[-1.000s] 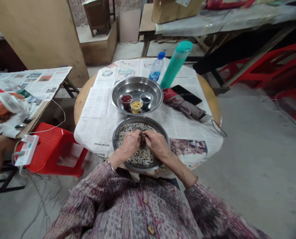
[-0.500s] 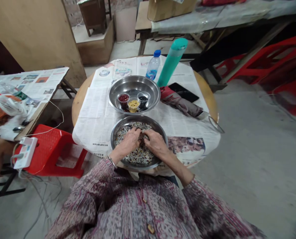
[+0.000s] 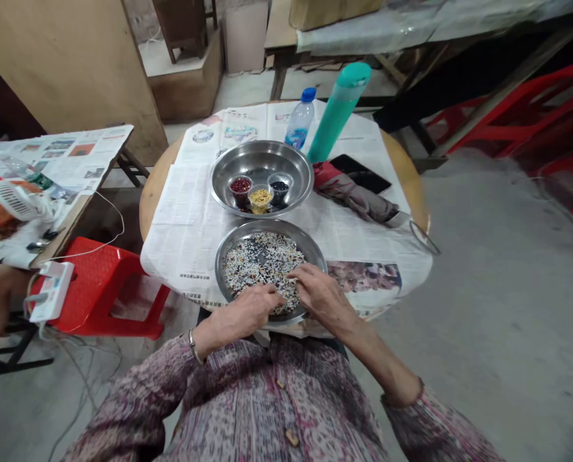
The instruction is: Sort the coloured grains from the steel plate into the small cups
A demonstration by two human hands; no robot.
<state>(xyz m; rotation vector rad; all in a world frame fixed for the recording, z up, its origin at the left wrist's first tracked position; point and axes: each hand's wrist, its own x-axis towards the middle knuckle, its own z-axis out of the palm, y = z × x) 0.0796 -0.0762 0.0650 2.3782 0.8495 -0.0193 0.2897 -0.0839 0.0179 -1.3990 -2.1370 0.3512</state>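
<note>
A steel pan (image 3: 222, 250) near me holds a layer of mixed grains (image 3: 252, 263), mostly white and black with some yellow and reddish bits. Over its front left rim reaches my left hand (image 3: 252, 307), palm down, fingers stretched toward the grains. From the right side my right hand (image 3: 322, 294) comes in over the rim, fingers apart and slightly bent, tips at the grains. The hands are close but not touching. Behind stands a steel basin (image 3: 262, 154) with three clear cups: dark red beans (image 3: 240, 186), yellow grains (image 3: 260, 197) and black beans (image 3: 280, 187).
On the newspaper-covered round table (image 3: 175, 212) are a water bottle (image 3: 299, 122), a tall teal bottle (image 3: 339, 112), a folded umbrella (image 3: 358, 196) and a dark tablet (image 3: 360, 173). A red stool (image 3: 108, 282) with a power strip (image 3: 52, 292) stands left.
Both hands have drawn back toward me from the middle of the pan and moved slightly apart. The grains at the back of the pan are now uncovered.
</note>
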